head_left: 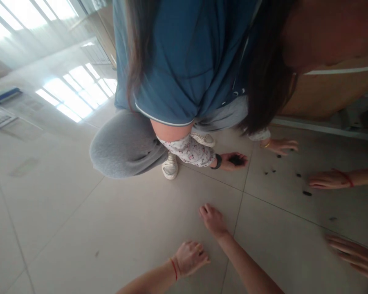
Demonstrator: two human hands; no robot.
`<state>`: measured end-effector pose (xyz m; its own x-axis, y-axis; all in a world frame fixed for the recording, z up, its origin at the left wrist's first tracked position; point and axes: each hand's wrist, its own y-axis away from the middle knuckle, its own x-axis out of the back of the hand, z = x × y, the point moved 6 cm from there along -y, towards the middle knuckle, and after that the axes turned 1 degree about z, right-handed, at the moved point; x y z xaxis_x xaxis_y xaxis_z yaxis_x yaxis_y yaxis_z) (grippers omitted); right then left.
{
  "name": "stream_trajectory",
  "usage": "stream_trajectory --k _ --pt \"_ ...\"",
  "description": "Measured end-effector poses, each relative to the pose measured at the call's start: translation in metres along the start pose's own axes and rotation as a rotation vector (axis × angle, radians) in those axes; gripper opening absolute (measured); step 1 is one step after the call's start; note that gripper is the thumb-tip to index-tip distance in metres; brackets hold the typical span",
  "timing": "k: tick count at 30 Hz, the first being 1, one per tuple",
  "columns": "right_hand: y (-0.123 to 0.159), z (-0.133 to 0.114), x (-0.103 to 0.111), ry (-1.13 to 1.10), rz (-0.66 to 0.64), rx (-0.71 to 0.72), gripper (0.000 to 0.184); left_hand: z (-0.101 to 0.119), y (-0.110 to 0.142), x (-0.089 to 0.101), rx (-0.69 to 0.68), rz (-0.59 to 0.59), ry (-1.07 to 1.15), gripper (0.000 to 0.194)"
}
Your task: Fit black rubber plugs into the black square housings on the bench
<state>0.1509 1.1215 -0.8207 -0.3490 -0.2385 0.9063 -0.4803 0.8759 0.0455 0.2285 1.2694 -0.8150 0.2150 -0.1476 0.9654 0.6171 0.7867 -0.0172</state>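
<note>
My left hand (pixel 188 258), with a red string at the wrist, hovers low over the tiled floor (pixel 125 228), its fingers curled shut; what it holds, if anything, is hidden. My right hand (pixel 212 220) reaches further forward and rests on the floor by a tile joint. Its fingers are also curled under, and nothing shows in them. Small black pieces (pixel 306 193) lie scattered on the tiles to the right, a good way from both hands.
A person in a blue shirt and grey trousers (pixel 125 143) crouches opposite me. One of their hands cups black pieces (pixel 234 160) and the other (pixel 280 145) touches the floor. Another person's hands (pixel 328 179) (pixel 355 255) reach in from the right. A wooden cabinet (pixel 325 94) stands behind.
</note>
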Motion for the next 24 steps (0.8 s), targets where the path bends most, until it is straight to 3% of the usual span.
stream_trajectory --k 3,6,11,15,18,21,24 --pt "-0.008 -0.001 -0.006 -0.085 -0.046 0.041 0.021 -0.01 0.001 0.004 -0.022 -0.001 -0.036 0.026" --pt "-0.019 0.009 -0.002 -0.22 -0.056 -0.009 0.021 -0.023 -0.002 0.01 -0.005 0.026 -0.055 0.02" --pt "-0.031 0.021 0.01 -0.604 -0.004 -0.232 0.033 -0.051 -0.015 0.016 0.014 0.096 -0.065 0.025" --pt "-0.012 0.037 0.029 -1.036 -0.048 -0.396 0.051 -0.078 -0.026 0.021 0.041 0.118 -0.091 0.031" --pt "0.014 0.064 0.052 -1.302 -0.029 -0.492 0.052 -0.092 -0.031 0.021 0.078 0.068 -0.049 0.031" --pt "0.03 0.106 0.074 -1.427 0.11 -0.612 0.051 -0.096 -0.033 0.025 0.149 0.06 -0.065 0.029" --pt "0.03 0.154 0.087 -1.418 0.278 -0.743 0.058 -0.09 -0.031 0.026 0.143 0.08 -0.099 0.031"
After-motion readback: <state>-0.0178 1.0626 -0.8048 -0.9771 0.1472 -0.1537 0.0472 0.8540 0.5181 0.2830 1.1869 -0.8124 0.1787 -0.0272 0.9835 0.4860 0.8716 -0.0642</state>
